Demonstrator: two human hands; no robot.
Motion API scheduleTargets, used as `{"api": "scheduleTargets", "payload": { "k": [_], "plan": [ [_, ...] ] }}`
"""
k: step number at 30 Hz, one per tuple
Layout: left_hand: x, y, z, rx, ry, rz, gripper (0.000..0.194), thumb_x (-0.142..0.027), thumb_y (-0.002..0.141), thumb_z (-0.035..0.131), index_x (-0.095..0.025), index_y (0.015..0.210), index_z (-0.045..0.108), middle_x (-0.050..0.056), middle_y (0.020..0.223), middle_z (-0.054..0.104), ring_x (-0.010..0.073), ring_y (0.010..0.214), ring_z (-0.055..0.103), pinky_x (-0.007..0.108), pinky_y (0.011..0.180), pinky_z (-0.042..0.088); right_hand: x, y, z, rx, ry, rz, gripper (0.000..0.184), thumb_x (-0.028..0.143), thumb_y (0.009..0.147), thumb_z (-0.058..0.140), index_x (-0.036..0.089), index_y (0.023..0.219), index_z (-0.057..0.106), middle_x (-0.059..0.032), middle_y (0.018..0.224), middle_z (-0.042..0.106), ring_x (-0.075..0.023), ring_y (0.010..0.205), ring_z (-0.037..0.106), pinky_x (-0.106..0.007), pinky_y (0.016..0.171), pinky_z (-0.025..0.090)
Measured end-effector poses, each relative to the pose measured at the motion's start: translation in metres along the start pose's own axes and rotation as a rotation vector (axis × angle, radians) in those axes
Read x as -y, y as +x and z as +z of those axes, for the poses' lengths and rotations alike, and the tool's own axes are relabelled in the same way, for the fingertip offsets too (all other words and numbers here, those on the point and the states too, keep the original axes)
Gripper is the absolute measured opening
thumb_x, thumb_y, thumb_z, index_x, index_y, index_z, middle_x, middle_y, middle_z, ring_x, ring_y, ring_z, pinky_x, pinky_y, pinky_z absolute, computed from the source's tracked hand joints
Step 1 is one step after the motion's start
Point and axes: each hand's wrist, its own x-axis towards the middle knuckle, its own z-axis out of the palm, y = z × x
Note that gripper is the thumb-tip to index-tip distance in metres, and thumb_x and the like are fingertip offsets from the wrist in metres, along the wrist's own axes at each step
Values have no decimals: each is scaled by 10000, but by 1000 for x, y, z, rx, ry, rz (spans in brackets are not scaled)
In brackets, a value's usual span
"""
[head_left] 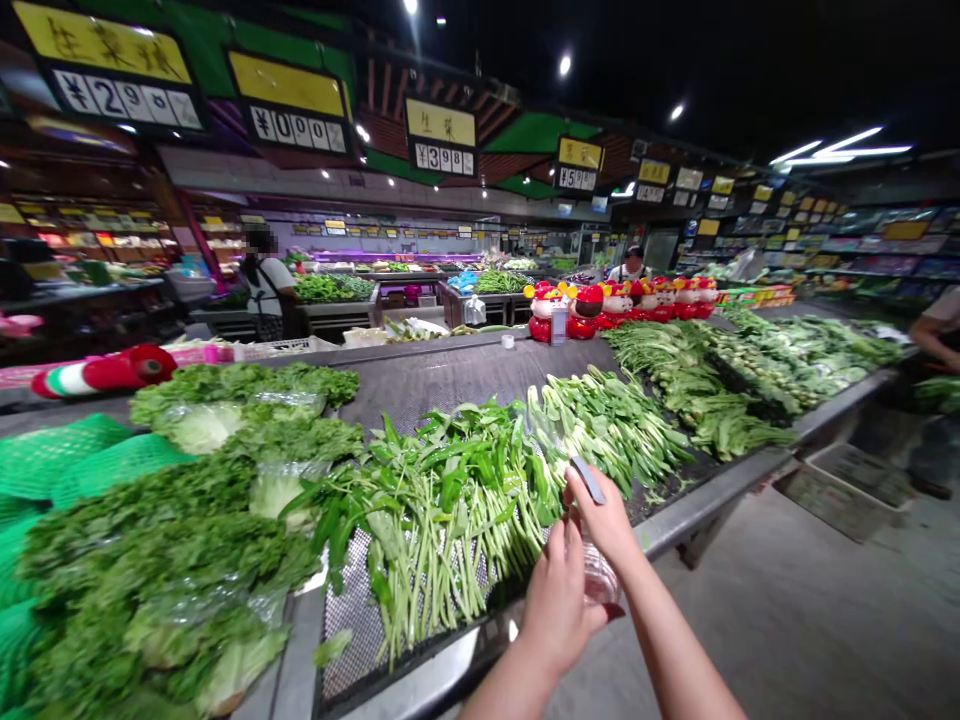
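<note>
Left hand (555, 605) seems to be gripping clear plastic (600, 572), can't tell about the right hand (606, 515). Loose grip and it could drop to the floor (757, 600) beside them.

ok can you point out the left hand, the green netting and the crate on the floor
Left hand (556, 608), head view, back of the hand
Green netting (56, 452), head view, upper folds
Crate (829, 502), head view, outer side wall
</note>
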Motion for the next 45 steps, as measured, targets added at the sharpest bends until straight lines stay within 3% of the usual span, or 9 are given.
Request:
{"api": "scheduleTargets", "payload": {
  "k": [4, 11, 21, 27, 32, 39, 45],
  "plan": [
    [4, 9, 4, 48, 6, -13, 988, -266, 569, 770, -110, 1367, 209, 166, 1405, 269, 302, 1235, 370, 354, 1044, 306, -7, 6, -1, -15, -11, 26, 337, 515, 820, 441, 230, 665, 530, -15, 619, 586, -182, 560, 541, -316, 539, 443],
    [8, 19, 6, 115, 5, 29, 1009, -284, 577, 782, -138, 1382, 192, 162, 1415, 255, 322, 1231, 376, 378, 1035, 325, -15, 10, -5, -82, -11, 64, 348, 514, 785, 495, 215, 932, 596, -61, 876, 661, -228, 805, 605, -349, 731, 473],
    [9, 16, 25, 215, 31, 55, 966, -317, 612, 776, -118, 1373, 216, 187, 1415, 250, 343, 1240, 357, 407, 1038, 320, -28, -6, -11, -134, -73, 97, 299, 467, 835, 435, 221, 717, 557, -27, 675, 596, -181, 613, 537, -300, 587, 431],
    [3, 23, 32, 198, 28, 71, 972, -319, 592, 786, -151, 1370, 227, 180, 1406, 269, 352, 1222, 383, 426, 1018, 345, -36, -2, -22, -140, -13, 140, 290, 471, 821, 458, 219, 837, 599, -47, 767, 645, -205, 698, 589, -319, 628, 466],
    [-13, 31, 41, 172, 19, 56, 1004, -325, 585, 784, -163, 1382, 194, 166, 1419, 253, 347, 1232, 371, 424, 1026, 335, -39, 6, -41, -99, 29, 124, 301, 472, 816, 468, 216, 902, 601, -61, 894, 661, -222, 844, 604, -338, 750, 476],
    [-48, 46, 44, 140, 43, 56, 1032, -320, 575, 795, -125, 1384, 184, 166, 1409, 266, 319, 1255, 336, 383, 1054, 302, -33, 16, -72, -102, 54, 106, 312, 486, 818, 451, 211, 754, 585, -38, 689, 618, -185, 593, 551, -300, 539, 442],
    [-59, 54, 55, 90, 84, 62, 1021, -265, 573, 793, -146, 1381, 181, 156, 1406, 274, 311, 1259, 334, 385, 1051, 305, -40, 23, -87, -105, 53, 95, 307, 477, 827, 444, 210, 825, 597, -46, 726, 632, -197, 647, 576, -314, 594, 460]
  ]
}}
